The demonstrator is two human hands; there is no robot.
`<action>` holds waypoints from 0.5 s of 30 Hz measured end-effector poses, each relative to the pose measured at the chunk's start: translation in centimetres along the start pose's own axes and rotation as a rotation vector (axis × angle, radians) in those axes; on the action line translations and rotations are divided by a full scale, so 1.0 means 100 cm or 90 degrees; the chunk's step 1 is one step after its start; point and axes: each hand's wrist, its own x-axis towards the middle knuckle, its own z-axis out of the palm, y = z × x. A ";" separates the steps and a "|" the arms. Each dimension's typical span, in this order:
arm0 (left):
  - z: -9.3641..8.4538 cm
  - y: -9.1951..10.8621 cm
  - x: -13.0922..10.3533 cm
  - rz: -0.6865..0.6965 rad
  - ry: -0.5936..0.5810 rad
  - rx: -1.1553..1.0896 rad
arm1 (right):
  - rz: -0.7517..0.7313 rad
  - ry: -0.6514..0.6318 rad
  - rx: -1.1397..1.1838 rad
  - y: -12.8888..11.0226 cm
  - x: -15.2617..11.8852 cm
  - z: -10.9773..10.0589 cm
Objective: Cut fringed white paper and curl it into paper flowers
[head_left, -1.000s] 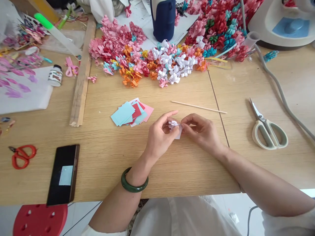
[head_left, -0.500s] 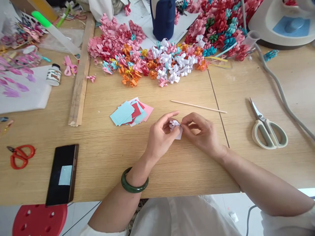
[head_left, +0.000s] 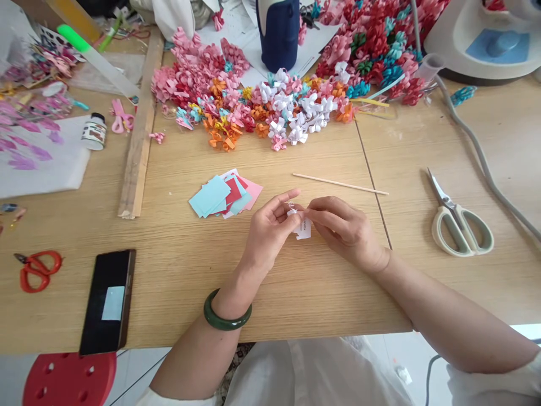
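Note:
Between both hands, above the table's middle, is a small white paper piece [head_left: 303, 228] with dark print and cut, curled strips at its upper end. My left hand [head_left: 270, 228] pinches it between thumb and fingers, the index finger stretched out above. From the other side my right hand [head_left: 349, 228] has its thumb and fingers closed at the paper's edge, fingertips touching the left thumb's tip. A stack of coloured paper cards [head_left: 226, 193] in blue, red, pink and white lies left of the hands. A thin wooden stick [head_left: 340, 184] lies just beyond them.
Grey-handled scissors [head_left: 461, 225] lie at right, by a grey cable [head_left: 477, 138]. Curled paper flowers [head_left: 296, 110] heap along the back around a dark blue bottle [head_left: 278, 36]. At left are a wooden bar [head_left: 137, 163], red-handled cutters [head_left: 40, 269] and a phone [head_left: 95, 304].
The white paper has turned, so its printed side now faces me. My right fingers have closed in toward the left thumb and lie flatter together.

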 end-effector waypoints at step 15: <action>0.003 -0.003 -0.003 0.148 0.030 0.168 | 0.449 0.033 0.441 -0.009 0.008 0.006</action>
